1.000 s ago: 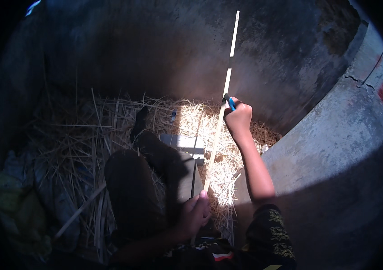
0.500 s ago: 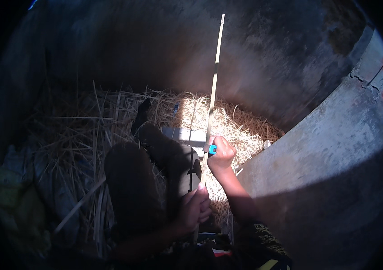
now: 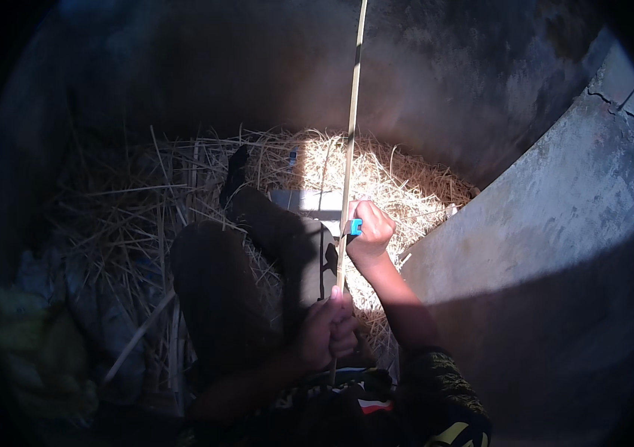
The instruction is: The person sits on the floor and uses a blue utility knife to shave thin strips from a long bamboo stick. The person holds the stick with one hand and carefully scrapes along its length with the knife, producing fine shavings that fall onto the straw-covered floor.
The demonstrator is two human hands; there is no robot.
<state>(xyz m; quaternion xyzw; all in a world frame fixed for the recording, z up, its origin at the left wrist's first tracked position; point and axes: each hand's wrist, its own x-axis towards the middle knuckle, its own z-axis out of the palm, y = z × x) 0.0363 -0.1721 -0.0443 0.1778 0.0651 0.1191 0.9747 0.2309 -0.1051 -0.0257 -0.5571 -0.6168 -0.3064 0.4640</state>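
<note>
A long, thin, pale strip (image 3: 352, 127), bamboo or wood by its look, rises almost upright before me and runs out of the top of the picture. My left hand (image 3: 326, 331) is closed around its lower part, with the thumb laid along it. Farther up, my right hand (image 3: 376, 231) is a closed fist against the strip, holding a small bright-blue tool (image 3: 355, 227) there. The fingers hide most of that tool, so its exact kind cannot be made out. Below my left hand, the strip's lower end reaches down near my shirt.
Pale shavings and thin strips (image 3: 399, 179) cover the floor, brightly sunlit in the middle. My dark-trousered legs (image 3: 216, 276) stretch out at left, beside a light flat block (image 3: 306, 203). A concrete wall (image 3: 525, 216) slopes up at right; a dark wall (image 3: 205, 74) stands behind.
The strip sits higher, its tip now beyond the top edge. Both hands appear slightly higher with their grips kept, and the surroundings have shifted slightly upward too.
</note>
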